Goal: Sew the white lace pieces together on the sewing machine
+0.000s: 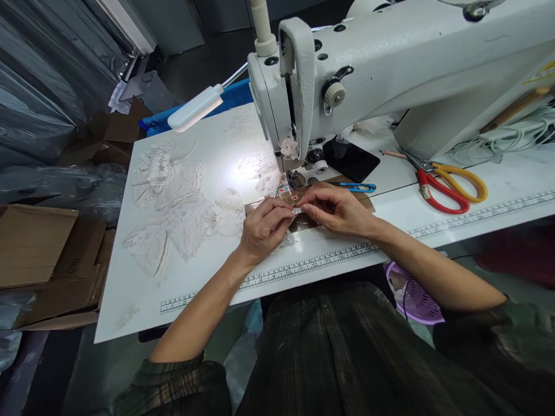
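- Pinching the white lace (pixel 297 211): left hand (pixel 266 227) and right hand (pixel 333 209), equally near
- Visible span runs hand to hand, roughly along the near edge of the counter (pixel 191 278)

there is one sewing machine (pixel 390 69), one lamp (pixel 196 108), one basket (pixel 420 301).

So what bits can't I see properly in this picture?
All in the head view:
- White lacy piece: mostly covered by the left grip and right grip, so its shape can't be told.
- Printed ruler: partly hidden by the left forearm.
- Sewing machine: cut off by the right edge.
- Purple basket: partly hidden by the right forearm.
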Available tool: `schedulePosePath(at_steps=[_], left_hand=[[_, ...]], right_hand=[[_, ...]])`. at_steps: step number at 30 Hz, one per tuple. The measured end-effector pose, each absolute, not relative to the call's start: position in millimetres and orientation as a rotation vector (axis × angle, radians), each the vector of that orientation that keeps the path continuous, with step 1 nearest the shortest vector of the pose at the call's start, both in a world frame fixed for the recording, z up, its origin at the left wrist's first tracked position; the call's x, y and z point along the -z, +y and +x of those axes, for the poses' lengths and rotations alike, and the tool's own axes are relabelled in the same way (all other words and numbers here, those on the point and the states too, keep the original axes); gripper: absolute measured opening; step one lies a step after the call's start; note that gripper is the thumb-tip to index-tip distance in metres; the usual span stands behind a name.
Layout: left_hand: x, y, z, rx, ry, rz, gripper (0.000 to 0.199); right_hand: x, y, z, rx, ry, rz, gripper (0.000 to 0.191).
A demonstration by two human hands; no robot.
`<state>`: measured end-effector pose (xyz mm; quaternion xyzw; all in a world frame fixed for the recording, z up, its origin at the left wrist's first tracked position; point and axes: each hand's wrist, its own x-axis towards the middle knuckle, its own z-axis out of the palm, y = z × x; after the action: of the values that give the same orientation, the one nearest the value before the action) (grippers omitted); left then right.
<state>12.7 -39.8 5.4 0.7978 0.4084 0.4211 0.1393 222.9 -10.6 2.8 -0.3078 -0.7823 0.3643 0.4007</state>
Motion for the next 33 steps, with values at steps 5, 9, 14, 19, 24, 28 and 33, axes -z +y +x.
schedulePosePath(at_steps=[5, 9, 14, 19, 24, 28, 33], left_hand=[[-4, -40, 13, -1.21, 1.174, 2.315, 0.008], [-3, -40, 13, -1.213, 1.111, 2.402, 0.012], [-2, -40, 11, -1.092, 1.161, 2.472, 0.013], [-2, -39, 8, -1.107, 1.202, 2.533, 0.016], [-4, -39, 9, -1.105, 1.253, 2.469, 0.015], [-5, -40, 13, -1.195, 1.298, 2.252, 0.009], [-8, -40, 18, -1.133, 1.311, 1.656, 0.023]], right_hand=[[-2, -11, 221, -0.868, -2.019, -0.736, 0.019], [-2, -12, 219, -0.959, -2.017, -0.778, 0.015], [-6, -14, 220, -1.243, -1.916, -0.789, 0.018], [-7, -10, 223, -1.249, -1.765, -0.806, 0.033], [-8, -10, 224, -1.119, -1.799, -0.871, 0.044], [-5, -12, 223, -0.912, -1.898, -0.833, 0.021], [-2, -11, 222, -0.887, -2.023, -0.808, 0.04]])
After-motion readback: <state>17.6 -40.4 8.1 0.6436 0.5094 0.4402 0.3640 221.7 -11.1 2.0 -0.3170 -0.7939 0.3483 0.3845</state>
